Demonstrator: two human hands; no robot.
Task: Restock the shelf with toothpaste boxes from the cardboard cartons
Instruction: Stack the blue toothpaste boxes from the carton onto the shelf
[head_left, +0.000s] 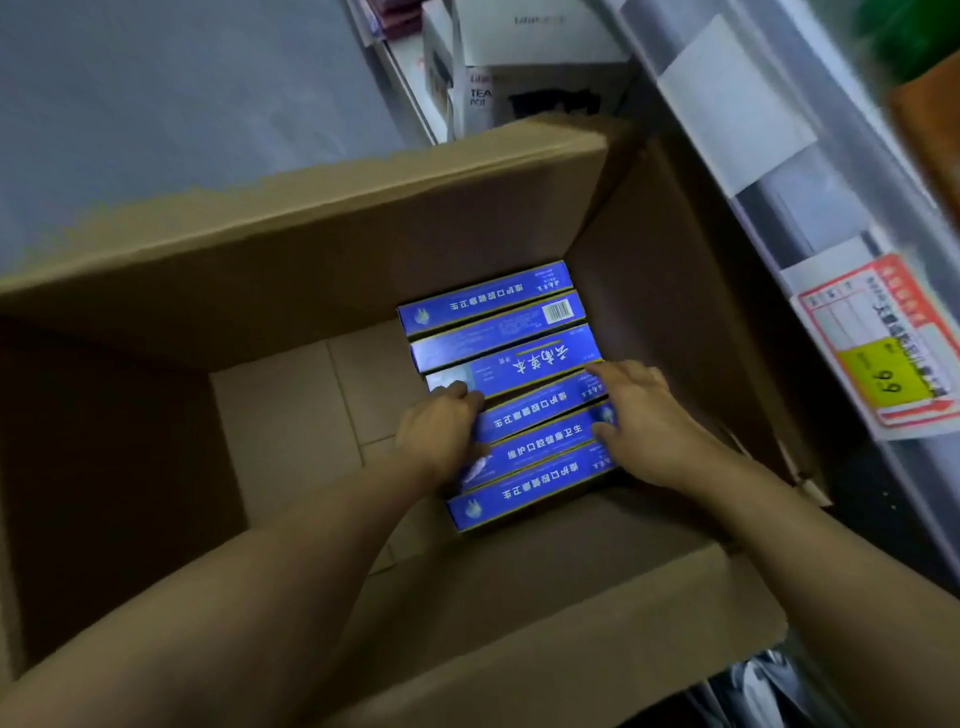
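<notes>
An open cardboard carton (322, 239) fills the view. Several blue toothpaste boxes (498, 332) lie side by side in a row along its bottom right. Both my arms reach down into the carton. My left hand (441, 431) grips the left ends of the middle boxes, fingers curled over them. My right hand (644, 415) grips the right ends of the same boxes, thumb on top. The nearest box (519, 499) and the far two lie outside my hands.
The carton's left half shows bare cardboard floor (291, 415). A shelf edge (769, 171) with a red and yellow price tag (883, 358) runs down the right. White boxes (519, 78) stand on a lower shelf beyond the carton. Grey floor lies at the upper left.
</notes>
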